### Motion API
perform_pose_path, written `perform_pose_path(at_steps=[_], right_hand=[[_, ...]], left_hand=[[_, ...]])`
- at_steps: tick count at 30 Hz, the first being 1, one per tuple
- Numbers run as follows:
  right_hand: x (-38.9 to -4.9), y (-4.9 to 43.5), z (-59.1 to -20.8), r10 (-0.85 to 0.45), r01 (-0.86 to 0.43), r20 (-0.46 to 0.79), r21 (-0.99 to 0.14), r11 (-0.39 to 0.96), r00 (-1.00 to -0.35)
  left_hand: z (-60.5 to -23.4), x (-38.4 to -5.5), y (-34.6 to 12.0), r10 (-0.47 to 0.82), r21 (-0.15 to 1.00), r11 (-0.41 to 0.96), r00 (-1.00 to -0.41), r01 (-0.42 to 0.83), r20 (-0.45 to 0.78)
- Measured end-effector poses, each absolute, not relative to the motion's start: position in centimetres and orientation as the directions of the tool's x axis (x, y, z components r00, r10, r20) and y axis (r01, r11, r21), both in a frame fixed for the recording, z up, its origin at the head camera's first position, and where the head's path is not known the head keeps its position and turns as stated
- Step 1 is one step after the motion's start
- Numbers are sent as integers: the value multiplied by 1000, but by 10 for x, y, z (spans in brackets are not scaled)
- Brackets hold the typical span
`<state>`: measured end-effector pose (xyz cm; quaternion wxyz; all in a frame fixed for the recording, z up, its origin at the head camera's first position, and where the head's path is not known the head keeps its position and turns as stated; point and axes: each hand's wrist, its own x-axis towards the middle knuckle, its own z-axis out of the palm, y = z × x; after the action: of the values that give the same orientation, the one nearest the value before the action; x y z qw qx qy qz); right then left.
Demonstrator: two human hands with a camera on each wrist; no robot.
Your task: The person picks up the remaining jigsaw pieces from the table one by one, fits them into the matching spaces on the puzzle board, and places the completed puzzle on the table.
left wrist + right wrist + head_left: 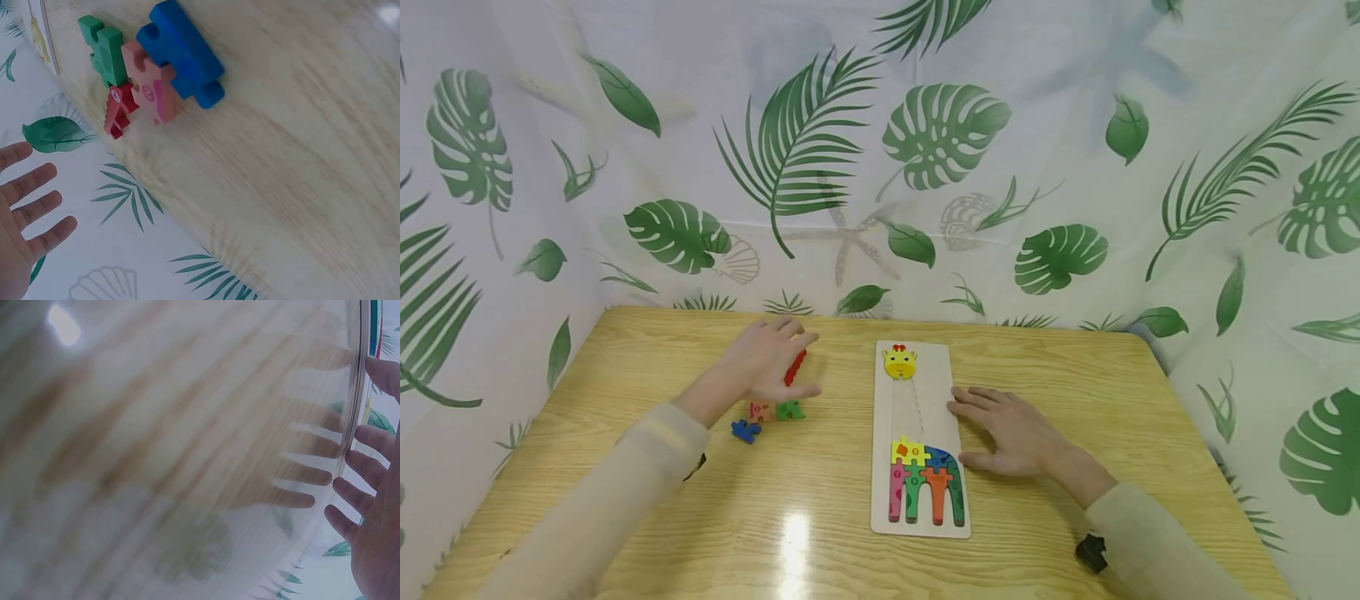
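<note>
My left hand (771, 358) hovers over a small group of puzzle pieces, fingers spread and apart from them in the left wrist view. The group holds a red piece (795, 367), a pink piece (150, 84), a green piece (105, 51) and a blue piece (181, 53). My right hand (1011, 429) lies flat with its fingertips at the right edge of a wooden giraffe puzzle board (936, 392). A yellow giraffe head (899, 363) sits at the board's top. Colourful body and leg pieces (925, 479) fill its lower part, with a notched outline in pale wood between.
Under everything is a light wood-grain table (835, 492). A white cloth (880, 167) printed with green leaves hangs behind the table and along its sides. A dark wrist device (1091, 552) shows by the right sleeve.
</note>
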<state>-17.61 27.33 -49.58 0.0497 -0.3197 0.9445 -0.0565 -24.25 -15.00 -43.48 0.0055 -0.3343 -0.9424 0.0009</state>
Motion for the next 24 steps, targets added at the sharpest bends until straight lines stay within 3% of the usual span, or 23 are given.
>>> perform_pose_path(at_steps=[10, 24], right_hand=[[-177, 275, -497, -606, -595, -57, -140, 791, -793], [-176, 274, -496, -608, -596, -54, -143, 790, -792]], left_hand=[[-442, -227, -162, 625, -35, 780, -777, 624, 75], [-453, -205, -183, 545, -8, 838, -835, 546, 72]])
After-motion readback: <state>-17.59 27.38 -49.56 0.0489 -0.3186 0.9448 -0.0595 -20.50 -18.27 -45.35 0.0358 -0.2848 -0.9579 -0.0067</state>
